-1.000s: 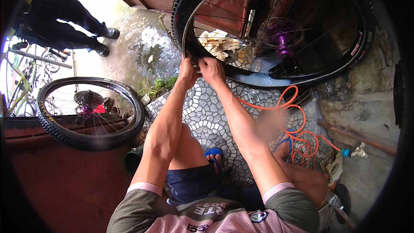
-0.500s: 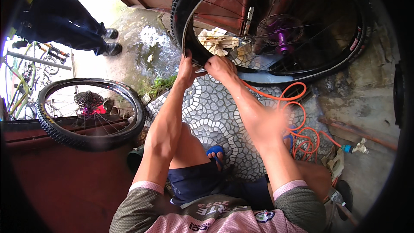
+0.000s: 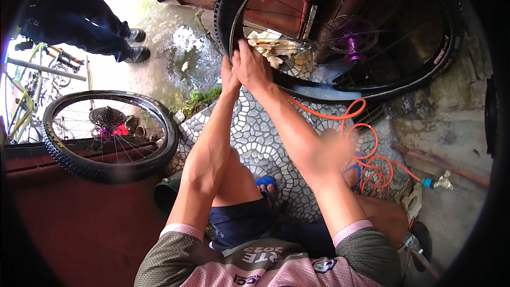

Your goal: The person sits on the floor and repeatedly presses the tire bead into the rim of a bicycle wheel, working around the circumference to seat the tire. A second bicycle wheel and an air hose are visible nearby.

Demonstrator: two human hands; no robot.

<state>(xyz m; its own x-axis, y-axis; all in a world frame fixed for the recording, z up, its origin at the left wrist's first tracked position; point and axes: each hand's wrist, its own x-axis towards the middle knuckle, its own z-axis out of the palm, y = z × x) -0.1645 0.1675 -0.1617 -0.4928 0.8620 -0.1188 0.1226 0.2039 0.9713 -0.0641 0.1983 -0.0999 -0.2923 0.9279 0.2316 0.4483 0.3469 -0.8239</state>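
A bicycle wheel with a purple hub [image 3: 353, 48] stands leaning in front of me, its knobby black tire [image 3: 226, 18] partly apart from the rim. Milky white liquid [image 3: 340, 93] lies in the tire's lower part. At the wheel's near left edge, my left hand [image 3: 229, 78] grips the tire, its fingertips partly hidden behind. Right beside it, touching it, my right hand [image 3: 254, 68] is closed over the edge of tire and rim; its fingers are slightly blurred.
A second bicycle wheel [image 3: 50, 146] with a cassette leans at left. An orange hose [image 3: 374, 141] coils at right over the pebbled floor [image 3: 265, 151]. A person in dark trousers [image 3: 85, 32] stands at far left near a bicycle [image 3: 26, 95]. Crumpled paper [image 3: 273, 48] lies behind the wheel.
My right hand has moved left and up along the tire, close against my left hand. The left hand has shifted only slightly. The wheel sits a little farther right in view.
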